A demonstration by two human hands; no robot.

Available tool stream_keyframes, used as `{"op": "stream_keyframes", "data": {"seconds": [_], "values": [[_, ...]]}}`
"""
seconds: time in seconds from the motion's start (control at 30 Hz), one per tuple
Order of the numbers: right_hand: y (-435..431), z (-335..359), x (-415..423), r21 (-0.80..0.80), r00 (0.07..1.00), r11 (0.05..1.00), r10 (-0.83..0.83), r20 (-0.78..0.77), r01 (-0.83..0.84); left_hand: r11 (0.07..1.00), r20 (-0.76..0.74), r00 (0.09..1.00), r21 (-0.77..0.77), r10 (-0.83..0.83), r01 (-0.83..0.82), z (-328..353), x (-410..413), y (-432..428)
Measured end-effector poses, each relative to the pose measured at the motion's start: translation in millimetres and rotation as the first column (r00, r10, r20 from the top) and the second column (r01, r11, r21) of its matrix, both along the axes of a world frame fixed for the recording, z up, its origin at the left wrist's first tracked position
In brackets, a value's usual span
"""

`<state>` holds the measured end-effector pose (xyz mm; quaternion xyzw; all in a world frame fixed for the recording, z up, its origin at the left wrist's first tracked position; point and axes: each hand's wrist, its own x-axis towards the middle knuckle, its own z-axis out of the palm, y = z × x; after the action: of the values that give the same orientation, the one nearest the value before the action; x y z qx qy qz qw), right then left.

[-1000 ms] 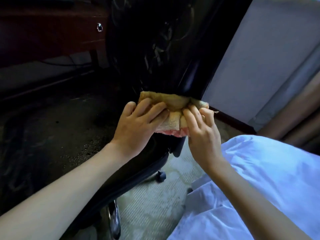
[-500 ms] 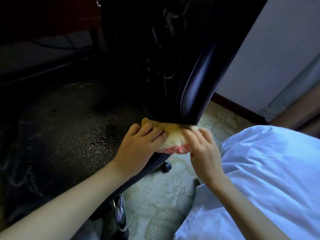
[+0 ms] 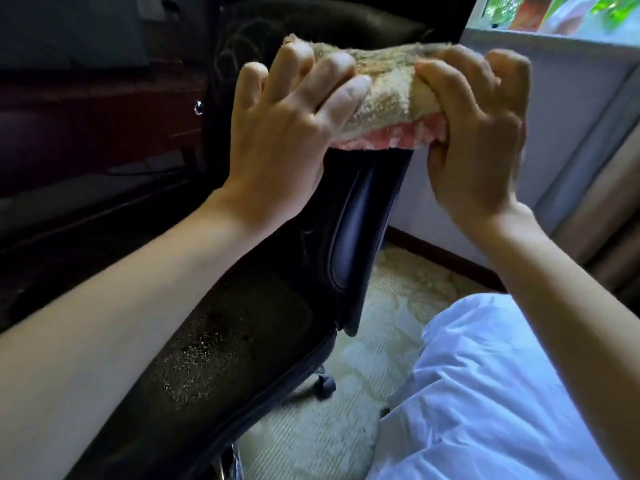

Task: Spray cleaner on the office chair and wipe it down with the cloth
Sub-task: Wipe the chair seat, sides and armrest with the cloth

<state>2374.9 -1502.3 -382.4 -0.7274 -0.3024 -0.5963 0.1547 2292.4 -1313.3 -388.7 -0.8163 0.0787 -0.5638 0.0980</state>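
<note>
- Task thing: a beige terry cloth with a pink underside lies draped over the top of the upright glossy arm panel of the black leather-look office chair.
- Left hand: the fingers are curled over the left end of the cloth and press it onto the panel top.
- Right hand: the fingers are bent tightly round the right end of the cloth and grip it, knuckles up.
- Markings: the chair surfaces are too dark to make out any label or writing.
- Chair seat: a patch of fine wet droplets shows left of and below the arm panel.
- Below the chair: one black caster stands on a pale patterned carpet.
- Right of the chair: a white-clothed leg, a white wall and, above it, a window edge with greenery.
- Left of the chair: a dark wooden drawer front with a metal ring pull, deep in shadow.
- Obstruction: the left forearm covers much of the seat; the chair back behind the cloth is hard to make out; the chair base is cut off by the frame's lower edge.
</note>
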Motion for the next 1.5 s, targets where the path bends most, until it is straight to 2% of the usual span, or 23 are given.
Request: {"op": "stream_keyframes", "data": {"seconds": [0.1,0.2,0.3,0.4,0.77,1.1,1.23,1.33,1.43,1.5], "values": [[7,6,17,-0.048,0.996,0.998,-0.048,-0.073,0.044,0.999,-0.085,0.996,-0.009,0.039,-0.04,14,19,0],[11,-18,19,-0.034,0.97,0.999,-0.048,-0.238,0.041,1.0,-0.157,0.987,0.001,0.011,-0.011,3,29,3],[14,-36,17,0.108,0.922,0.979,0.199,-0.333,-0.173,1.0,-0.166,0.986,0.013,-0.011,0.013,-12,28,8],[18,-56,17,0.193,0.864,0.939,0.338,-0.373,-0.284,1.0,-0.19,0.982,0.003,-0.023,0.024,-29,27,13],[22,-135,18,0.265,0.747,0.896,0.444,-0.495,-0.357,0.997,-0.257,0.963,-0.036,-0.081,0.075,-110,23,19],[38,-163,42,0.351,0.727,0.861,0.501,-0.469,-0.368,0.996,-0.375,0.925,-0.078,-0.06,0.033,-144,27,19],[40,-181,41,0.334,0.713,0.873,0.485,-0.507,-0.356,0.997,-0.4,0.915,-0.068,-0.045,0.02,-160,28,22],[39,-208,29,0.299,0.653,0.896,0.445,-0.613,-0.329,0.999,-0.447,0.894,-0.05,-0.038,0.018,-179,21,30],[44,-246,-3,0.039,0.567,0.988,0.119,-0.815,-0.15,0.999,-0.532,0.846,-0.019,-0.038,0.032,-200,2,44],[52,-263,-26,-0.099,0.555,0.99,-0.026,-0.832,-0.102,0.999,-0.599,0.801,0.003,-0.03,0.04,-210,-16,58]]}}
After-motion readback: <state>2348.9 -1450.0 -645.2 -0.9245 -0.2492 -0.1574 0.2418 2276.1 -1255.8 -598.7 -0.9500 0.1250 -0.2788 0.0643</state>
